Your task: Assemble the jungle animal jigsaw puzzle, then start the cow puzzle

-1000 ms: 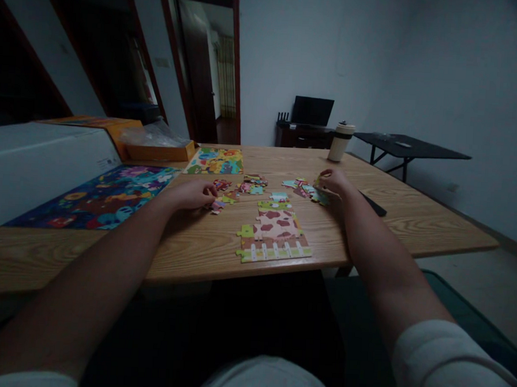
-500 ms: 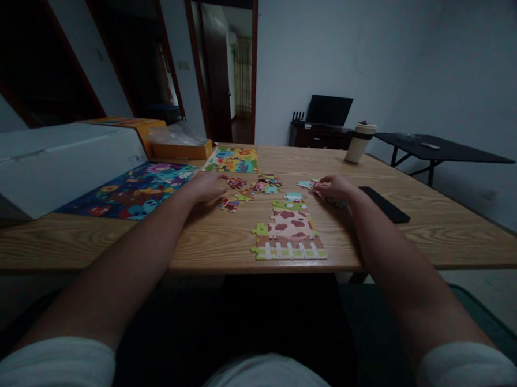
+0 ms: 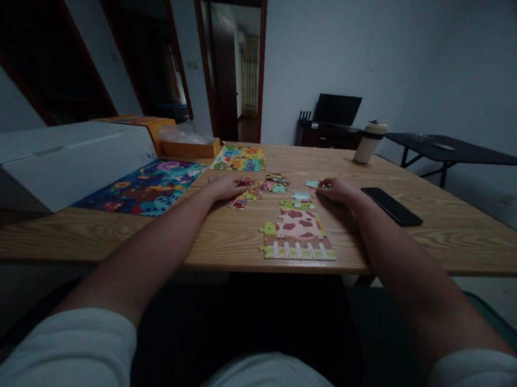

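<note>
Joined puzzle pieces (image 3: pixel 300 226) showing a spotted pink body and a white fence lie near the table's front edge. Behind them sits a light blue piece (image 3: pixel 302 196). My left hand (image 3: pixel 227 187) rests at the left side of some loose pieces (image 3: pixel 278 185), its fingertips on a reddish piece (image 3: pixel 244 182); its fingers are bent and their grip is unclear. Another loose piece (image 3: pixel 237 203) lies just in front of that hand. To the right, my right hand (image 3: pixel 336 189) has its fingers closed at a pale blue and red piece (image 3: pixel 313 184).
A black phone (image 3: pixel 391 206) lies right of my right hand. A lidded cup (image 3: pixel 370 143) stands at the back right. At the left are a white box (image 3: pixel 69 160), a dark blue picture sheet (image 3: pixel 141 187), an orange tray (image 3: pixel 191 149) and a yellow-green picture (image 3: pixel 239 158).
The view has shifted, so most things appear slightly further right. My left hand has moved right, onto the reddish piece. My right hand remains by the pale blue piece.
</note>
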Demonstrator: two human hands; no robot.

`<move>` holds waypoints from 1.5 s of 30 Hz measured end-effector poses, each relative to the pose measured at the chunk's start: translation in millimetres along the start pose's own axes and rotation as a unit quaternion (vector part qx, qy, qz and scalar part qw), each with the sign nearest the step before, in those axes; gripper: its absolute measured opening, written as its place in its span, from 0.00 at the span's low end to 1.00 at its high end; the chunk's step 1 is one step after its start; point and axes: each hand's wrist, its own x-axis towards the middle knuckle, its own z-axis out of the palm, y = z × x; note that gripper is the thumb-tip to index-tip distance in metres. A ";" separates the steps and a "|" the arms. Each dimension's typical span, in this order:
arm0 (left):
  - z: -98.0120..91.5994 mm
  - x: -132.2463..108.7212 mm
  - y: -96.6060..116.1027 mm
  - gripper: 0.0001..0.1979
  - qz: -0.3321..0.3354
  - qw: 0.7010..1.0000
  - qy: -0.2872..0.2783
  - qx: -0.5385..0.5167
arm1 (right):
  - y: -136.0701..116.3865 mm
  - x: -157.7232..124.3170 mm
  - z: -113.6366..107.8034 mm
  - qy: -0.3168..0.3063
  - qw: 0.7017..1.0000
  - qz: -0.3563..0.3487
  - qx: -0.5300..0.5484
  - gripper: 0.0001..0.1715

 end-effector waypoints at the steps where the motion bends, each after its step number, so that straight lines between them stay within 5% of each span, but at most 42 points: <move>1: 1.6 1.3 -0.4 0.26 0.003 1.000 0.006 0.000 | 0.0 -0.2 0.0 0.005 1.000 -0.003 -0.002 0.25; 19: 1.4 -0.1 -8.9 0.23 0.059 0.994 0.063 -0.070 | -10.4 -10.5 -5.2 0.017 0.999 -0.015 0.043 0.29; 31: -21.0 -23.6 14.0 0.24 0.133 0.975 0.043 -0.173 | -22.5 -15.4 -9.0 0.008 0.998 -0.019 0.063 0.31; 34: -25.9 -31.4 19.8 0.24 0.129 0.973 0.028 -0.190 | -39.0 -21.9 -7.8 -0.017 0.995 -0.049 0.080 0.31; 37: -31.1 -38.2 24.5 0.25 0.117 0.972 -0.006 -0.204 | -70.0 -36.8 -3.2 -0.010 0.985 -0.149 0.086 0.33; 41: -33.2 -39.2 22.4 0.26 0.111 0.981 -0.009 -0.161 | -110.0 -57.8 12.9 -0.041 0.969 -0.244 0.007 0.34; 45: -28.3 -33.2 11.9 0.24 0.105 0.986 -0.003 -0.127 | -122.2 -64.6 29.4 -0.061 0.959 -0.271 -0.054 0.32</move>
